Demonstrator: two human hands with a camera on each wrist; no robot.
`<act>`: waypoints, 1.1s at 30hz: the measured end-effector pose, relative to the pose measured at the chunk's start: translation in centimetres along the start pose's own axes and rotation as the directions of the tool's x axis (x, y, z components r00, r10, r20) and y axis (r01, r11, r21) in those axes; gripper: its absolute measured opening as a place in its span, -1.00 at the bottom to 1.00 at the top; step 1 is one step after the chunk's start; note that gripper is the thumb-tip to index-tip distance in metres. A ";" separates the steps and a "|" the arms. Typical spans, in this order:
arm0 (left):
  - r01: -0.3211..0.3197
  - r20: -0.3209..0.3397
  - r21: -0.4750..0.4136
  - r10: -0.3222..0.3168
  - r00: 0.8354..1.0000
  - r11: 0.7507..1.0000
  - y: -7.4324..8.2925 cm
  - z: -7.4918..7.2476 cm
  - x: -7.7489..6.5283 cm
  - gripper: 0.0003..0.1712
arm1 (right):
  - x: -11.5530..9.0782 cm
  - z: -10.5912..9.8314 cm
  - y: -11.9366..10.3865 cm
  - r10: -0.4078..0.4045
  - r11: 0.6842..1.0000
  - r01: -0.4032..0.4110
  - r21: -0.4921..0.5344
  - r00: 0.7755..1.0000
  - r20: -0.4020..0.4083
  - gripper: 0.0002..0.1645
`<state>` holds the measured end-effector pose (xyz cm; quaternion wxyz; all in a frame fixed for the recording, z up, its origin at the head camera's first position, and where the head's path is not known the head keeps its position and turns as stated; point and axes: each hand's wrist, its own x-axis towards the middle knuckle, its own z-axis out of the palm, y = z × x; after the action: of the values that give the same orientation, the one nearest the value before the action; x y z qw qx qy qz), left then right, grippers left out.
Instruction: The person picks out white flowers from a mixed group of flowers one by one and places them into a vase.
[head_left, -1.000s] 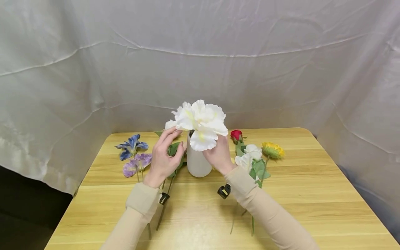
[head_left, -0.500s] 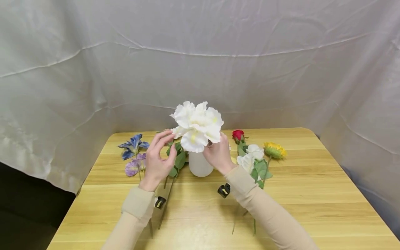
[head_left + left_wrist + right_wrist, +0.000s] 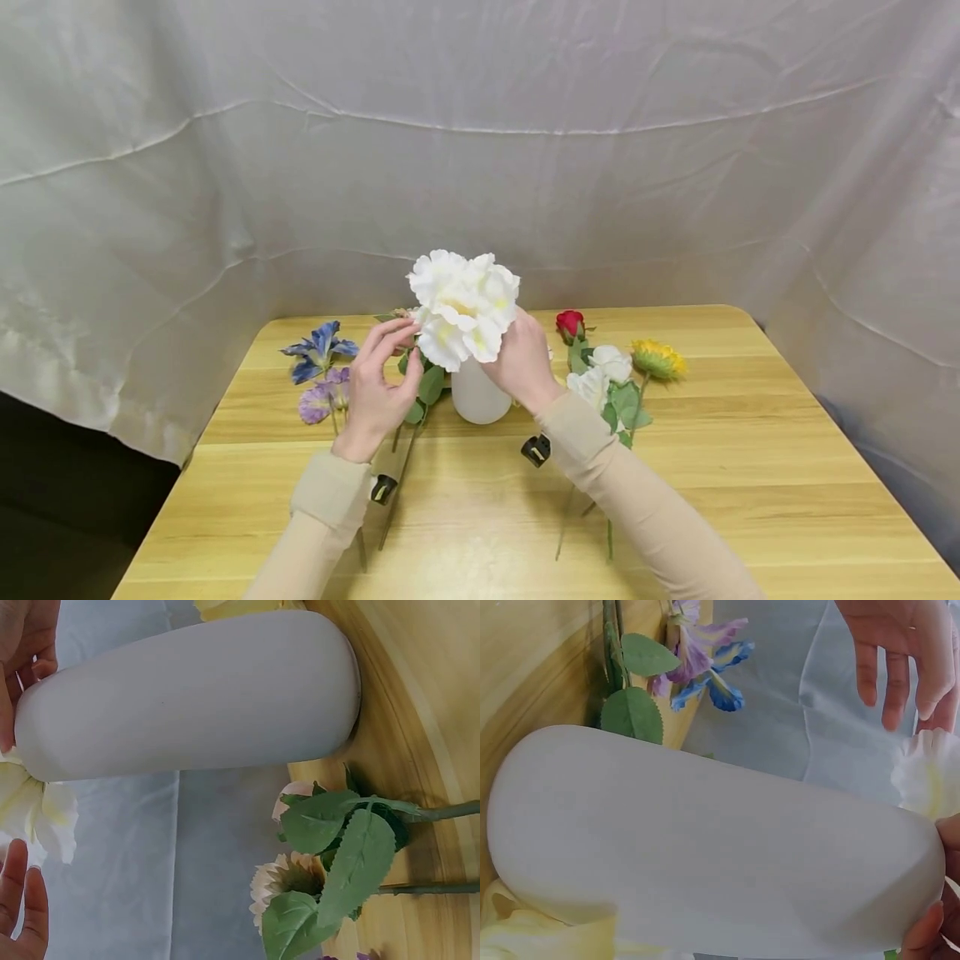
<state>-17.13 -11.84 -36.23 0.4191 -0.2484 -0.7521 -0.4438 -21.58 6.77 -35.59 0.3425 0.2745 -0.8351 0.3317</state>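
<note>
A white vase (image 3: 480, 393) stands upright on the table. Over its mouth leans a large white artificial flower (image 3: 461, 308) with yellow tints, hiding the rim in the head view. My right hand (image 3: 522, 360) holds the top of the vase; in the right wrist view its thumb (image 3: 924, 931) lies against the vase near the mouth. Whether it also pinches the stem is hidden. My left hand (image 3: 381, 387) is beside the flower's left petals, fingers loosely bent and thumb apart, gripping nothing. In the left wrist view its fingertips (image 3: 34, 881) are close to the petals.
Blue (image 3: 321, 350) and purple (image 3: 324, 398) flowers lie left of the vase, with leafy stems (image 3: 431, 385) beside it. On the right are a red rose (image 3: 570, 323), white roses (image 3: 611, 363) and a yellow sunflower (image 3: 658, 358). A grey cloth (image 3: 480, 167) hangs behind.
The white flower has turned and shifted left and slightly down. My left hand has drawn back a little leftward from the vase. My right hand stays nearly in place at the vase top.
</note>
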 end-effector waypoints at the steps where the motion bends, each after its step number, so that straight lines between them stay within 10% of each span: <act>1: 0.001 -0.003 0.004 -0.001 1.000 1.000 -0.1 0.0 -0.1 -0.61 | -0.1 0.0 0.1 -0.004 1.000 0.004 0.006 1.000 -0.002 -0.56; 12: 0.037 0.020 0.004 -0.037 0.999 0.999 0.0 -0.8 -1.0 -0.57 | -1.5 0.1 0.7 -0.036 0.981 0.056 0.184 0.994 -0.106 -0.91; 21: 0.117 0.094 0.033 -0.120 0.988 0.993 -2.2 -0.9 -3.9 -0.58 | -2.5 -1.1 0.2 -0.030 0.948 0.094 0.305 0.978 -0.207 -0.81; 33: 0.036 0.236 0.127 -0.066 0.969 0.991 -2.8 -0.5 -5.9 -0.61 | -4.3 -3.9 0.5 0.039 0.959 -0.008 0.285 0.994 -0.102 -0.71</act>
<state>-15.95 -13.65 -42.40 0.3280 -0.2548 -0.8290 -0.3746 -17.73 11.03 -36.91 0.3398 0.2925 -0.7626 0.4663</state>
